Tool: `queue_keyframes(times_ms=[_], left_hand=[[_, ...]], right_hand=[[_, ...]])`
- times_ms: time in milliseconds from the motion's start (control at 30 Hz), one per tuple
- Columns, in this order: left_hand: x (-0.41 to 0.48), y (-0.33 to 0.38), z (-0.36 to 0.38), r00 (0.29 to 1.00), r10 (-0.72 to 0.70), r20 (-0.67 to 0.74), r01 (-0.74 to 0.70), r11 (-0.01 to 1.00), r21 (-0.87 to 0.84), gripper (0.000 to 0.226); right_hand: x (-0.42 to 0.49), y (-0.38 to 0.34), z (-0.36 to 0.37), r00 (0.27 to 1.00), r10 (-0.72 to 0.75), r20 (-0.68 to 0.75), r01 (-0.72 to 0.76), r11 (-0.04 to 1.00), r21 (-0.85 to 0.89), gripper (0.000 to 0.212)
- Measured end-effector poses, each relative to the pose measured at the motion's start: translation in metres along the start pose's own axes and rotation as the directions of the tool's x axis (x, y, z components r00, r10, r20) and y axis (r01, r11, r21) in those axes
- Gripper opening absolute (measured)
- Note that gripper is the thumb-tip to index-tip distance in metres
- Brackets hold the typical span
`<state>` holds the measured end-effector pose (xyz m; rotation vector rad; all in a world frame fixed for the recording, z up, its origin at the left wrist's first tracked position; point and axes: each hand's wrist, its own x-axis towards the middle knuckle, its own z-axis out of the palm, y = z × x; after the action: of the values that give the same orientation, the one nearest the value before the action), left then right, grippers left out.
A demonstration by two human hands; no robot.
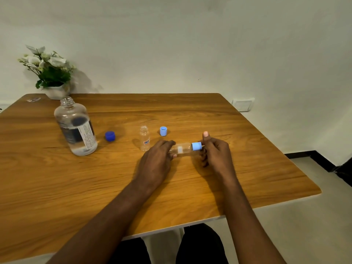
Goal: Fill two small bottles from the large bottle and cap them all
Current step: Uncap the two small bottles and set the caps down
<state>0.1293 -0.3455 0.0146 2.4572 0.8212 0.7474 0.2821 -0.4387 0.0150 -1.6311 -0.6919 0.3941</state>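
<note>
My left hand [155, 161] grips the base end of a small clear bottle [182, 149] held sideways just above the table. Its light blue cap [196, 146] points right, and my right hand [215, 151] pinches that cap with the thumb raised. A second small bottle [144, 138] stands upright and uncapped behind my left hand. Its light blue cap [163, 131] lies open side up to its right. The large clear bottle [76, 126] stands uncapped at the left, partly filled with clear liquid. Its dark blue cap [110, 135] rests between the large and small bottles.
The wooden table [228, 187] has rounded edges and stands against a white wall. A white pot of flowers [54, 73] sits at the back left corner, beside a small wrapper [34, 100]. A wall socket [243, 104] is at the right.
</note>
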Motion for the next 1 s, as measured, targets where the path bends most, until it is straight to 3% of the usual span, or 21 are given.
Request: queue_keyframes(times_ms=[100,233,333,433,533,633,900,1000], left_hand=[[0.000,0.000,-0.001,1.000,0.005,0.009,-0.005,1.000,0.002,0.038],[0.001,-0.002,-0.001,1.000,-0.011,0.000,0.011,1.000,0.004,0.038],[0.001,-0.004,-0.002,1.000,-0.023,-0.006,0.023,1.000,-0.009,0.038],[0.001,-0.004,-0.001,1.000,-0.022,-0.012,0.022,1.000,-0.009,0.038],[0.001,-0.003,-0.002,1.000,-0.022,-0.012,0.022,1.000,-0.013,0.038],[0.001,-0.002,-0.003,1.000,-0.019,-0.009,0.019,1.000,-0.024,0.039],[0.000,-0.003,-0.003,1.000,-0.018,-0.016,0.018,0.999,-0.028,0.039],[-0.001,-0.003,-0.004,1.000,-0.010,-0.015,0.009,1.000,-0.025,0.040]], right_hand=[[0.001,0.002,-0.002,0.999,-0.009,0.033,0.010,1.000,-0.028,0.041],[0.005,0.001,-0.004,0.992,-0.003,0.125,-0.011,0.994,0.109,0.010],[0.007,0.002,-0.005,0.985,-0.010,0.171,-0.009,0.994,0.109,0.023],[0.004,0.000,-0.007,0.993,0.018,0.121,-0.039,0.985,0.167,0.009],[0.003,0.000,-0.006,0.996,0.073,0.048,-0.075,0.996,0.056,0.035],[0.002,-0.001,-0.004,0.996,0.068,0.064,-0.065,0.997,-0.052,0.044],[0.001,-0.005,-0.009,0.981,0.067,0.184,-0.084,0.993,0.084,0.009],[-0.001,-0.007,-0.012,0.968,0.087,0.237,-0.115,0.987,0.108,0.021]])
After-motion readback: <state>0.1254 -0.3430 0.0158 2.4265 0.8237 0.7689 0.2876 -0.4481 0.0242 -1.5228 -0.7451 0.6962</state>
